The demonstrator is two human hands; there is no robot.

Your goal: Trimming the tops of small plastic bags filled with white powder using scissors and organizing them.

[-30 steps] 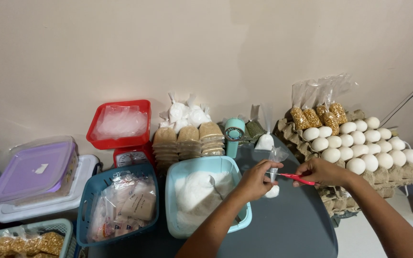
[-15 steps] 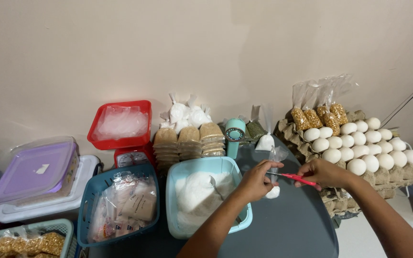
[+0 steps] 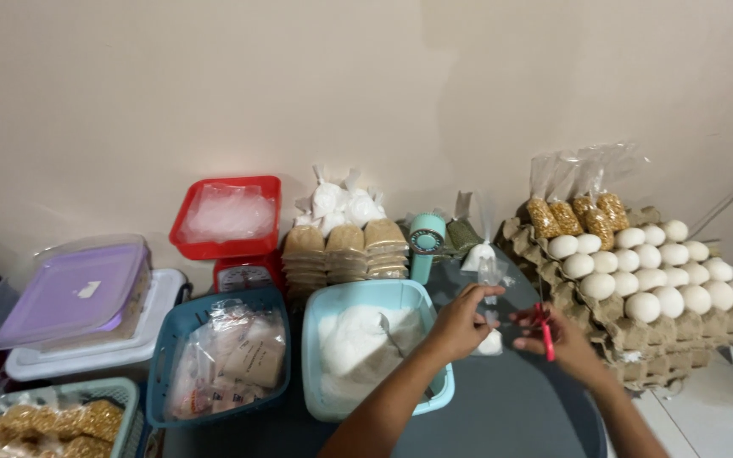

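My left hand pinches the twisted top of a small clear plastic bag of white powder that stands on the dark round table. My right hand, just to the right of the bag, holds a red stick-like tool and its fingers touch the bag's neck. Directly left of my hands sits a light blue tub filled with white powder, with a metal spoon lying in it.
Stacked trays of white eggs stand at the right, with bagged nuts behind. A red scale, brown packets, tied white bags, a teal fan-like device, a blue basket and lidded boxes fill the left.
Both hands stay at the small bag; my right hand has shifted the red tool from lying across to a more upright angle.
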